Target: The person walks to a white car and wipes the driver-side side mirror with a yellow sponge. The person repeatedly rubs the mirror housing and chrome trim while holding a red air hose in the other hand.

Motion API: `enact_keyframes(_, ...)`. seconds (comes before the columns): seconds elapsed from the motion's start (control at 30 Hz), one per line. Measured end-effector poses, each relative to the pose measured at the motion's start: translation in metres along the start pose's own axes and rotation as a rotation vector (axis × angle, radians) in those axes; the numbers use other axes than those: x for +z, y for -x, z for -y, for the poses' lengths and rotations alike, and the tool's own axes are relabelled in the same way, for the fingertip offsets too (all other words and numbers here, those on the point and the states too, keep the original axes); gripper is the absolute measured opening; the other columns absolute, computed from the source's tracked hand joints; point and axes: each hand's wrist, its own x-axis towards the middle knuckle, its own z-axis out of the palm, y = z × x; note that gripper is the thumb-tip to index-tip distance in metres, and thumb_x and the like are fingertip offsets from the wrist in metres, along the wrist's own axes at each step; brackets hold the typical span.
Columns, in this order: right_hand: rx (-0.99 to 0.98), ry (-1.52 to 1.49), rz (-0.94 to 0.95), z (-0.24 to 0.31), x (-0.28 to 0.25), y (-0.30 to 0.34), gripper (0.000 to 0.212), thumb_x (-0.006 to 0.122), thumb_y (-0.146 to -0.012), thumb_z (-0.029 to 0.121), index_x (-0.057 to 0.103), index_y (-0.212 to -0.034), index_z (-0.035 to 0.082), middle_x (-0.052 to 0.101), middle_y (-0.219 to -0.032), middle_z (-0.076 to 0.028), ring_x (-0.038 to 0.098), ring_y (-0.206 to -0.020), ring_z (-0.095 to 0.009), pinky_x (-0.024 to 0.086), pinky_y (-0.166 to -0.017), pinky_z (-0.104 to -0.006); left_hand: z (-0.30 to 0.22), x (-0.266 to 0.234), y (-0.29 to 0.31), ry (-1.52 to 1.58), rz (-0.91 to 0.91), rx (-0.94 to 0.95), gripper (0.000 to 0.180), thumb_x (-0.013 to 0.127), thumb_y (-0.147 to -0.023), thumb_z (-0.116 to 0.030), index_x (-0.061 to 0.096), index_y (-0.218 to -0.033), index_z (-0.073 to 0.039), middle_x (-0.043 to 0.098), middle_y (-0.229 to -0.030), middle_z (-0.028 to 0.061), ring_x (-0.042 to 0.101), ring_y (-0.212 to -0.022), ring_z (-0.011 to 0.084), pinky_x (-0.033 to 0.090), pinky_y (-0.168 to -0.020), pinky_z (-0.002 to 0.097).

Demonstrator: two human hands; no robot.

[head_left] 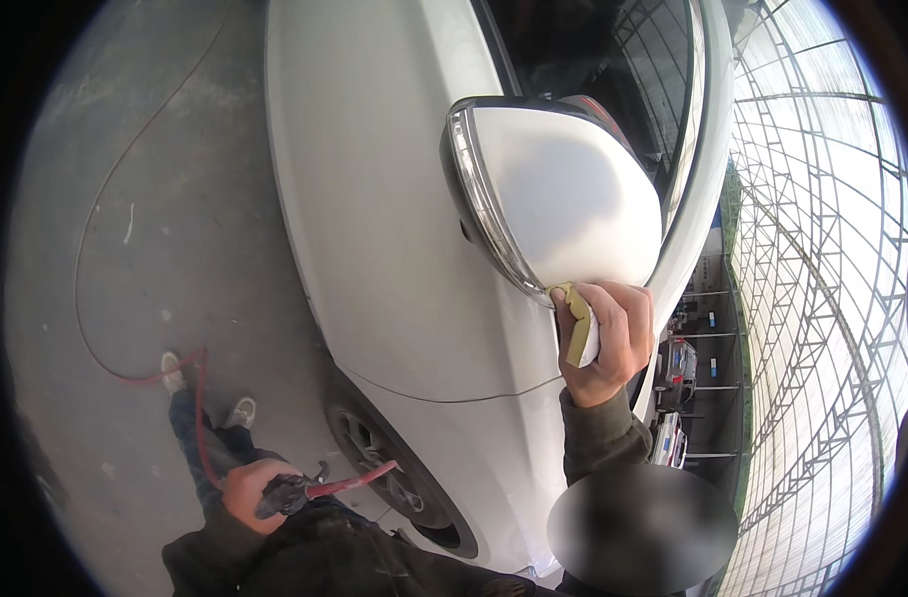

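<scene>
My right hand (618, 333) is closed round a folded piece of yellow sandpaper (579, 333) with a white layer inside its fold. It presses this against the near lower edge of the car's side mirror (583, 199). The mirror housing is white with a dull greyish patch in its middle and a clear lamp strip (489, 204) along one edge. Low at the left, my left hand (250, 493) grips a black air blow gun (285, 495) with a red tube (359, 480) sticking out toward the wheel. Its fingers partly hide the gun.
The white car body (394, 219) runs beside me, with a front wheel (404, 478) below. A red hose (203, 418) trails across the grey floor (175, 219) past my shoes (240, 413). Parked cars (678, 373) stand farther off under a metal-framed roof (812, 249). A blurred oval covers part of the lower right.
</scene>
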Motion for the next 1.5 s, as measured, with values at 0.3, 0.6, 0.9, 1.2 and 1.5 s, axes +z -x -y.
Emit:
enact_keyframes(0.3, 0.039, 0.017, -0.054, 0.008, 0.006, 0.004, 0.038, 0.099, -0.071, 0.010, 0.072, -0.098, 0.007, 0.069, -0.089, -0.006, 0.064, -0.076, -0.025, 0.052, -0.064, -0.0369, 0.007, -0.001, 0.000, -0.019, 0.025, 0.026, 0.024, 0.081, -0.080, -0.002, 0.074, -0.103, 0.000, 0.077, -0.096, 0.0179, 0.078, -0.089, 0.0313, 0.059, -0.079, 0.0368)
enact_keyframes(0.6, 0.020, 0.017, -0.037, 0.008, 0.001, 0.001, 0.038, 0.099, -0.072, 0.009, 0.072, -0.098, 0.006, 0.068, -0.086, -0.006, 0.064, -0.074, -0.023, 0.050, -0.060, -0.0354, 0.006, 0.001, -0.002, -0.050, 0.031, 0.059, 0.023, 0.082, -0.080, -0.002, 0.074, -0.101, 0.000, 0.077, -0.095, 0.0181, 0.077, -0.087, 0.0324, 0.058, -0.077, 0.0368)
enact_keyframes(0.9, 0.002, 0.007, -0.027, 0.005, -0.001, -0.008, 0.035, 0.098, -0.072, 0.008, 0.072, -0.097, 0.006, 0.067, -0.085, -0.005, 0.063, -0.072, -0.023, 0.048, -0.058, -0.0340, -0.003, 0.003, 0.005, -0.006, -0.083, -0.011, 0.024, 0.086, -0.080, -0.003, 0.074, -0.100, 0.000, 0.076, -0.093, 0.0181, 0.077, -0.085, 0.0334, 0.058, -0.076, 0.0367)
enact_keyframes(1.2, 0.039, -0.016, -0.020, 0.016, 0.002, -0.025, 0.036, 0.097, -0.071, 0.005, 0.071, -0.095, 0.005, 0.068, -0.086, -0.007, 0.064, -0.074, -0.024, 0.050, -0.060, -0.0348, 0.003, -0.002, 0.004, -0.022, -0.168, 0.013, 0.021, 0.087, -0.081, -0.004, 0.073, -0.096, 0.000, 0.075, -0.088, 0.0171, 0.076, -0.082, 0.0346, 0.057, -0.073, 0.0373)
enact_keyframes(1.5, 0.197, -0.052, 0.018, 0.032, -0.002, -0.034, 0.036, 0.095, -0.073, 0.004, 0.071, -0.101, 0.004, 0.069, -0.092, -0.010, 0.068, -0.078, -0.026, 0.054, -0.069, -0.0371, 0.002, -0.009, 0.003, 0.003, -0.139, 0.003, 0.022, 0.087, -0.079, -0.003, 0.073, -0.096, 0.000, 0.075, -0.089, 0.0175, 0.075, -0.081, 0.0361, 0.057, -0.072, 0.0381)
